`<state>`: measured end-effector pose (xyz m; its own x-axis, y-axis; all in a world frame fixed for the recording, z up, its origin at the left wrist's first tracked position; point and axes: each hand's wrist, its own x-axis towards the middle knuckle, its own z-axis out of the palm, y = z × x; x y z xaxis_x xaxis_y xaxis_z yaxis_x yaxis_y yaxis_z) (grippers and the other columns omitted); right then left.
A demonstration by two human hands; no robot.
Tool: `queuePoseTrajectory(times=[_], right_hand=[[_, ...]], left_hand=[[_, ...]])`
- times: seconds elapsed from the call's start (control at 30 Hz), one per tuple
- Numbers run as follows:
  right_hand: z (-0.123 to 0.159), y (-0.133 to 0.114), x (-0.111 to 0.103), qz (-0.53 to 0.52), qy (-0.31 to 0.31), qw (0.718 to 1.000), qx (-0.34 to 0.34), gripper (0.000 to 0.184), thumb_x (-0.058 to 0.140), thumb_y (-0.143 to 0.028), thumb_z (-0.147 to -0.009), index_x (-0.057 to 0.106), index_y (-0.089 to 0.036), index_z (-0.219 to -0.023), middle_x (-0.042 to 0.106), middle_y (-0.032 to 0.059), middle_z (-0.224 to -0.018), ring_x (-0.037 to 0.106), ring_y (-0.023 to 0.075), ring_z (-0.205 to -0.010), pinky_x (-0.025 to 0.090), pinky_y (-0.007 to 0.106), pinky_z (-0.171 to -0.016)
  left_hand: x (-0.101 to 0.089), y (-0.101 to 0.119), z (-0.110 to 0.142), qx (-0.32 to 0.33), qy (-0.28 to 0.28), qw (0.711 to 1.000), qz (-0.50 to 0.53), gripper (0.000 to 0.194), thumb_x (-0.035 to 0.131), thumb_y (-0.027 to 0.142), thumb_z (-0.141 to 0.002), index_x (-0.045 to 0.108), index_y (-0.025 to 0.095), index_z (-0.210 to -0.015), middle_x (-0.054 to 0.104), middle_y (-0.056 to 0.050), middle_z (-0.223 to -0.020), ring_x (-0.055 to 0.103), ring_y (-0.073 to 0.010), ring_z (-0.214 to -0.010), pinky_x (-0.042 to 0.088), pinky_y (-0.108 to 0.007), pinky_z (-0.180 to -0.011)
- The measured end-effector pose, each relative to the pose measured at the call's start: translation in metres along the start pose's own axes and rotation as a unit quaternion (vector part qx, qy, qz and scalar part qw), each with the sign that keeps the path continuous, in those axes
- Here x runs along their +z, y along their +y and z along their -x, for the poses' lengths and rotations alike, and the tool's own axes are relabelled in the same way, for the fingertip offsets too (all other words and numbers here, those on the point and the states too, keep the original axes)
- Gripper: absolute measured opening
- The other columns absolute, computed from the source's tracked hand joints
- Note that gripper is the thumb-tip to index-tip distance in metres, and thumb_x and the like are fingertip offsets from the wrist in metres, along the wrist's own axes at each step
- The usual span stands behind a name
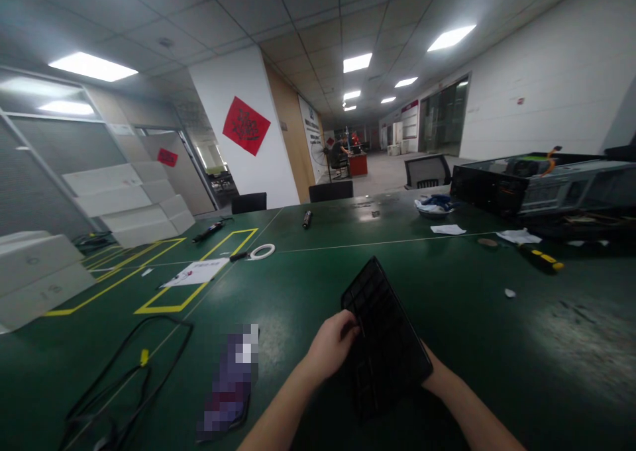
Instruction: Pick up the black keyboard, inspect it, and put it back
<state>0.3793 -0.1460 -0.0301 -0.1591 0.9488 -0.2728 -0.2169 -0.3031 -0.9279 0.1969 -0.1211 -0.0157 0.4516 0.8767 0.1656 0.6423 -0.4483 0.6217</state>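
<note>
Left grip (pixel 334 338) half-curled against black tray (pixel 390 328); right grip (pixel 433 371) behind, mostly hidden.

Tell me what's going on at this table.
A person has a black gridded tray tilted up over the green table. Their left hand is at its near left side, fingers curled; their right hand is mostly hidden behind it, so its grip can't be seen.

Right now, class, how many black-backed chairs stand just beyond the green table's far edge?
3: left chair before the white pillar, middle chair, and mesh-backed right chair near the black metal computer case, which may hide more.
</note>
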Motion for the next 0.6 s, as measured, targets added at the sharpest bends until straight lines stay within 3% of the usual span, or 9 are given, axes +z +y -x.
queuePoseTrajectory(times=[0.2,0.3,0.4,0.6], right_hand=[[0.0020,-0.0009,0.0018,-0.054,0.043,0.998,0.005,0.032,0.056,-0.046,-0.059,0.056,-0.022,-0.079,0.062,0.0054,-0.077,0.058,0.0236,-0.081,0.041,0.042,-0.085],[0.0037,-0.0027,0.0029,-0.045,0.029,0.999,0.000,0.029,0.058,-0.044,-0.058,0.056,-0.021,-0.077,0.063,0.0054,-0.078,0.058,0.0227,-0.079,0.042,0.042,-0.083],[0.0058,-0.0065,0.0043,-0.008,0.028,1.000,-0.001,0.026,0.058,-0.044,-0.058,0.057,-0.021,-0.072,0.063,0.0047,-0.072,0.058,0.0228,-0.074,0.043,0.043,-0.082],[0.0028,-0.0034,0.0052,-0.064,0.055,0.996,-0.003,0.030,0.056,-0.047,-0.060,0.057,-0.020,-0.073,0.063,0.0059,-0.078,0.058,0.0208,-0.078,0.043,0.037,-0.084]], left_hand=[[0.0007,0.0000,0.0004,-0.029,0.009,0.992,-0.122,0.026,0.034,0.038,-0.085,0.051,0.018,-0.080,0.057,-0.004,-0.079,0.052,-0.0160,-0.073,0.036,-0.025,-0.063],[-0.0025,0.0013,0.0038,0.000,0.000,0.992,-0.122,0.022,0.034,0.034,-0.086,0.049,0.019,-0.085,0.056,-0.003,-0.084,0.052,-0.0150,-0.077,0.037,-0.024,-0.066],[-0.0026,0.0006,0.0028,0.024,-0.023,0.990,-0.134,0.021,0.033,0.028,-0.086,0.050,0.019,-0.079,0.056,-0.002,-0.080,0.051,-0.0136,-0.074,0.036,-0.022,-0.064],[-0.0019,-0.0012,-0.0004,-0.004,-0.030,0.988,-0.150,0.034,0.025,0.037,-0.088,0.051,0.018,-0.075,0.055,-0.003,-0.074,0.051,-0.0147,-0.070,0.036,-0.024,-0.062]])
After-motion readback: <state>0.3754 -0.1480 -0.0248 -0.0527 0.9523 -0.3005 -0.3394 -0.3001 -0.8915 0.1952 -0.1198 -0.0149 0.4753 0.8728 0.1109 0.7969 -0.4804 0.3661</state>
